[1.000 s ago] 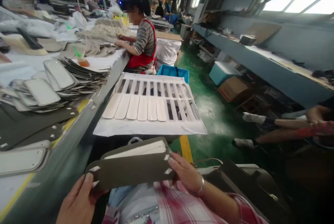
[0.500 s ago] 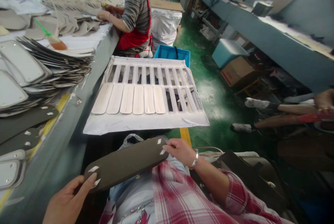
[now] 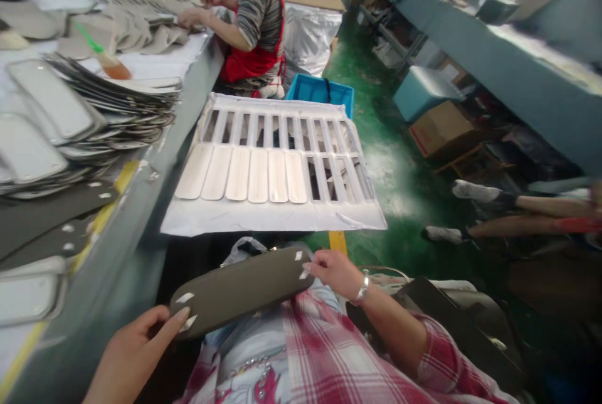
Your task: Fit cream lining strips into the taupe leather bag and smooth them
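A long dark olive panel [image 3: 242,291] with rounded ends and small white tabs at both ends lies across my lap, tilted up to the right. My left hand [image 3: 136,344] pinches its left end, the thumb on top beside a white tab. At the other end, my right hand [image 3: 335,272] grips the panel by its edge near two white tabs; a silver bracelet circles that wrist. Just beyond the panel stands a white slotted rack [image 3: 277,219], with several pale oblong pieces [image 3: 238,175] lying side by side on its front row.
On the table [image 3: 155,172] at left are stacked white-faced panels [image 3: 51,100], dark olive panels [image 3: 56,216] and a glue bottle with green nozzle [image 3: 113,66]. A co-worker in a red apron [image 3: 249,65] sits beyond. A blue crate [image 3: 345,96] stands behind the rack.
The whole view has shifted slightly, so most things sit further right. Both hands keep their hold on the panel. The co-worker's far hand has lifted and holds something green.
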A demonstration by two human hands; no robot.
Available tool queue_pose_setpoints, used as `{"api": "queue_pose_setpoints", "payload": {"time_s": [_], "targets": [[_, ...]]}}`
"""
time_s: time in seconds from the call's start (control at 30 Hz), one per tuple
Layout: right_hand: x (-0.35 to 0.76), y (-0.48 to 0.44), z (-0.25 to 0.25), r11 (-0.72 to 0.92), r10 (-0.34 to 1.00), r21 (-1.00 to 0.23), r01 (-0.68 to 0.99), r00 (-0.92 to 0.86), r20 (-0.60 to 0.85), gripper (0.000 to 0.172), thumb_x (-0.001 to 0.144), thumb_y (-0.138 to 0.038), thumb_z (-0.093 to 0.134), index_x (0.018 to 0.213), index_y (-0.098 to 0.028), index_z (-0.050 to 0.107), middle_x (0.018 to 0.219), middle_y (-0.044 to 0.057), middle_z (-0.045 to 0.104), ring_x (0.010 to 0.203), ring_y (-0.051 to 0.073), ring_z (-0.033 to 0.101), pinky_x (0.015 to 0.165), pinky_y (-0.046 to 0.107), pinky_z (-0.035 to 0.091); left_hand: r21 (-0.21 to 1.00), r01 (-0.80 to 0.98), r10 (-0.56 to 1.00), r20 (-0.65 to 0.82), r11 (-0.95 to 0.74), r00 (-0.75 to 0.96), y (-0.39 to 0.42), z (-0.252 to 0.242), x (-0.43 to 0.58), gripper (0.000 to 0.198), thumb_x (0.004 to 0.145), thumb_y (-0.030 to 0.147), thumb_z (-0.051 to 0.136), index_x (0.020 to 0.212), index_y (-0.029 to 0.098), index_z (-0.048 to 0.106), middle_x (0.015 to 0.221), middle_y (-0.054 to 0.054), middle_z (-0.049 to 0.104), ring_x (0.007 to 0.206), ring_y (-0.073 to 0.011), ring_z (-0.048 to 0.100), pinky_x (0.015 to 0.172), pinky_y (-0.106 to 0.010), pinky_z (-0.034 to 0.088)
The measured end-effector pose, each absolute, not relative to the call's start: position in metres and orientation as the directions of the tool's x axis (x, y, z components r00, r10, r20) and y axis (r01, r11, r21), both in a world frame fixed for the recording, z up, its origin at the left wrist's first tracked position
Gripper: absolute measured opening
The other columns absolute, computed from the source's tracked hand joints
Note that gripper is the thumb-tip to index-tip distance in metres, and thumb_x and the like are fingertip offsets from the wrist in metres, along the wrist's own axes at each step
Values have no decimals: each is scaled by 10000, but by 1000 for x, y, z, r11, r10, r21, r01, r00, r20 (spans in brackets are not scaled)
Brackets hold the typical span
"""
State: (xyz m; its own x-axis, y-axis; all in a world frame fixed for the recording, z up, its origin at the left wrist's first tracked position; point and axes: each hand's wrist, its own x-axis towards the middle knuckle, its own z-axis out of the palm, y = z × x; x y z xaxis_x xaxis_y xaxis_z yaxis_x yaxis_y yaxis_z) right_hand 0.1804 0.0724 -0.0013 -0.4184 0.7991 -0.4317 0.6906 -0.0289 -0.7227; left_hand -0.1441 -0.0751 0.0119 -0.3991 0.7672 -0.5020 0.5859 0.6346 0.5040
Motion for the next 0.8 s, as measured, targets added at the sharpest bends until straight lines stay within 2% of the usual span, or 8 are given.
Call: {"api": "queue_pose_setpoints", "payload": {"time_s": [0.1, 0.33, 0.47, 0.63, 0.8], "targets": [[175, 73, 3, -16, 792, -699, 715, -418, -446, 396, 752, -490, 474, 514, -178, 420, 456, -34, 397, 450, 92, 349, 448, 224, 263, 590, 579, 819, -493, 563, -294, -70, 24, -145, 416, 764, 544, 462, 603, 166, 526, 522, 44, 459, 543, -115, 447, 523, -201, 324], [168, 76, 2, -108, 749, -688, 718, -395, -531, 463, 715, -600, 492, 517, -188, 417, 443, -25, 395, 416, 95, 313, 415, 237, 262, 694, 448, 824, -428, 563, -373, -70, 16, -156, 399, 749, 505, 500, 550, 159, 489, 517, 43, 454, 524, -102, 408, 500, -215, 296], [164, 75, 9, -92, 744, -639, 764, -374, -554, 480, 686, -623, 500, 503, -187, 423, 439, -28, 391, 406, 90, 307, 412, 233, 259, 743, 403, 840, -416, 535, -349, -73, 14, -157, 390, 745, 498, 502, 554, 158, 503, 515, 37, 466, 515, -103, 412, 489, -217, 301], [158, 75, 14, -102, 729, -591, 800, -344, -592, 497, 667, -651, 494, 492, -192, 419, 419, -29, 383, 383, 86, 299, 392, 238, 251, 769, 390, 859, -407, 506, -312, -75, 12, -162, 370, 735, 478, 513, 555, 155, 517, 526, 32, 493, 514, -101, 423, 492, -218, 319], [157, 76, 12, -82, 723, -586, 806, -357, -592, 474, 689, -618, 497, 503, -188, 425, 425, -38, 387, 386, 78, 295, 394, 228, 252, 714, 480, 860, -407, 509, -307, -72, 13, -164, 365, 748, 482, 496, 569, 164, 517, 529, 31, 501, 508, -104, 433, 498, -229, 317]]}}
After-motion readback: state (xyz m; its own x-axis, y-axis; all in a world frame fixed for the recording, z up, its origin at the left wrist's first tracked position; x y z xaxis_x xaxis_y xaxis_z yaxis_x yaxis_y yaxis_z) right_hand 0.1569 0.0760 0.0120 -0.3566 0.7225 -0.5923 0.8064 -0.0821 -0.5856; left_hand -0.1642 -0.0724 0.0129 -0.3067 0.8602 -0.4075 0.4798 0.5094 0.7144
